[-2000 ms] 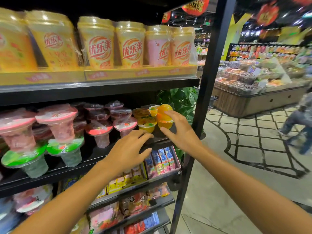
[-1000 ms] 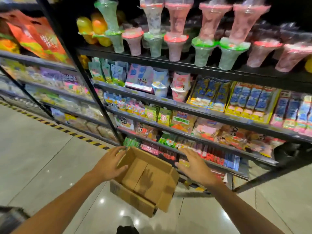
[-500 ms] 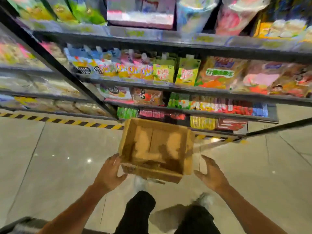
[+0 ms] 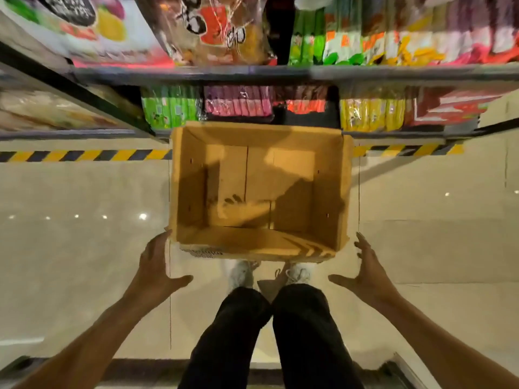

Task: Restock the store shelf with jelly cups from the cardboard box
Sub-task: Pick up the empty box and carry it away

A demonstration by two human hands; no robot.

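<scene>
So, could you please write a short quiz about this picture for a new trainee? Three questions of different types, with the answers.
1. True or false: jelly cups lie inside the cardboard box.
2. Multiple choice: what does the left hand do? A) grips a jelly cup; B) is open, fingertips at the box's near left corner; C) rests on the shelf.
3. Short answer: what runs along the floor under the lowest shelf?

Key
1. False: only the bare bottom shows.
2. B. The right hand is open too, just beside the near right corner.
3. A yellow and black striped line.
</scene>
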